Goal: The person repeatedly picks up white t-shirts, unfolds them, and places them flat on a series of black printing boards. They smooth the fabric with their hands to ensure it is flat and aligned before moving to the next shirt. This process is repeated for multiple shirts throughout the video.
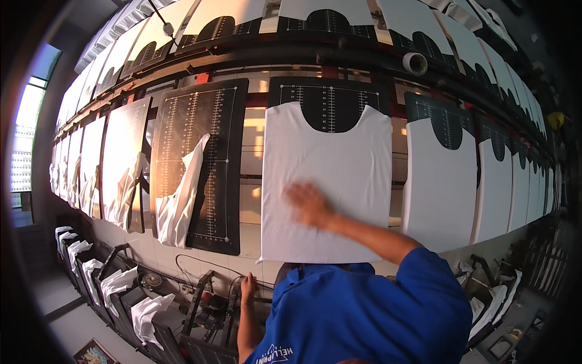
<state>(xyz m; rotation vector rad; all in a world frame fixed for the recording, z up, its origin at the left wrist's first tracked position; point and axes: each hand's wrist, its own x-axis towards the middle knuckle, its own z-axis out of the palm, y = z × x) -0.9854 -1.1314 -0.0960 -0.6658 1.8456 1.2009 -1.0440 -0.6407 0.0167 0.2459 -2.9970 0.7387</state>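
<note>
Your right hand (309, 204) lies spread flat on the white shirt (327, 182) stretched over the black ruled platen (330, 100), soft, light cloth best taken at its lower hem, while your left hand (248, 287) rests open-fingered on the metal frame (209, 303) below
</note>
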